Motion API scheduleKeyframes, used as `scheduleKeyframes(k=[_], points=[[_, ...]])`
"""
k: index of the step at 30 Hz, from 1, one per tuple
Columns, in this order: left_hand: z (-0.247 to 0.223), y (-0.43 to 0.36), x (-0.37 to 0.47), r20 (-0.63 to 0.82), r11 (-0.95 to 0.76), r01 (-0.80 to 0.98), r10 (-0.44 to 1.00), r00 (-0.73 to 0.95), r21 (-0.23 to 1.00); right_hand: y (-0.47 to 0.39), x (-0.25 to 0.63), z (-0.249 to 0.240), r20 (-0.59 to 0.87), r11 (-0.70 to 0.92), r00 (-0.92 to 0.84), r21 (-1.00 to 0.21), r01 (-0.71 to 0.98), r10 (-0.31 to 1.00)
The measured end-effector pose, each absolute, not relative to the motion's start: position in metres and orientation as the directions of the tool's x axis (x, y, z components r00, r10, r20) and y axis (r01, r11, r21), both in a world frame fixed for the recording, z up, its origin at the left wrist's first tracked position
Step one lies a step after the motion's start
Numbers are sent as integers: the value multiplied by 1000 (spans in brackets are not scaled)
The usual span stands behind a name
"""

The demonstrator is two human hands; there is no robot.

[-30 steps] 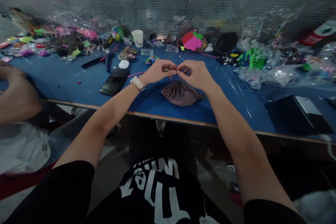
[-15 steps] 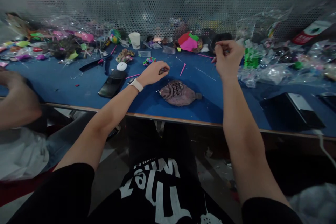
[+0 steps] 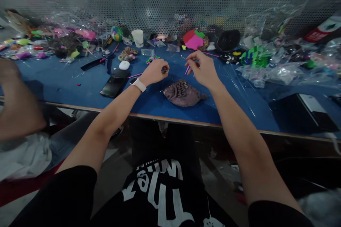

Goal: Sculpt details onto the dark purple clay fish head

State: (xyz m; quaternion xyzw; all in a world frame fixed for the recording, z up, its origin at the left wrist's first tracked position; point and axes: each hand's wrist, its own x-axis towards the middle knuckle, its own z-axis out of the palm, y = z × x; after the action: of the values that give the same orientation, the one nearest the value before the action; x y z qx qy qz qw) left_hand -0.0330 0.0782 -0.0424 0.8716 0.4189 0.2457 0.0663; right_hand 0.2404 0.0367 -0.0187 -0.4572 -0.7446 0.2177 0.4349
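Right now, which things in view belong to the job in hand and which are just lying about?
Likely in the job: fish-shaped model, small dark piece in the left hand, pink stick by the right hand.

Apparently lying about: black phone, white cup, multicoloured ball.

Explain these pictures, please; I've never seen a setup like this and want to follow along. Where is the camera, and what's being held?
There is no machine here: these are a person's two bare hands. Every picture comes from one camera worn on that person's head, looking forward and down.

The left hand holds a small dark lump in its grip. The right hand is beside a thin pink stick; I can't tell whether it touches it or holds anything.

On the blue table, nearer the person, lies a purplish, fish-shaped piece. A black phone lies to the left, and a white cup stands farther back. The arm at the left edge belongs to someone else.
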Motion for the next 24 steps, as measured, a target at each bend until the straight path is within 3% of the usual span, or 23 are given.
scheduleKeyframes(k=[9, 16, 24], points=[[-47, 79, -33, 342, -630, 719, 772, 536, 293, 41, 244, -22, 457, 497, -213, -704, 507, 864], [-32, 53, -14, 539, -763, 543, 639, 548, 352, 30, 233, -16, 409, 465, -221, -779, 422, 885], [-31, 44, -4, 629, -813, 453, 574, 524, 365, 21, 217, -13, 353, 410, -256, -885, 220, 900]])
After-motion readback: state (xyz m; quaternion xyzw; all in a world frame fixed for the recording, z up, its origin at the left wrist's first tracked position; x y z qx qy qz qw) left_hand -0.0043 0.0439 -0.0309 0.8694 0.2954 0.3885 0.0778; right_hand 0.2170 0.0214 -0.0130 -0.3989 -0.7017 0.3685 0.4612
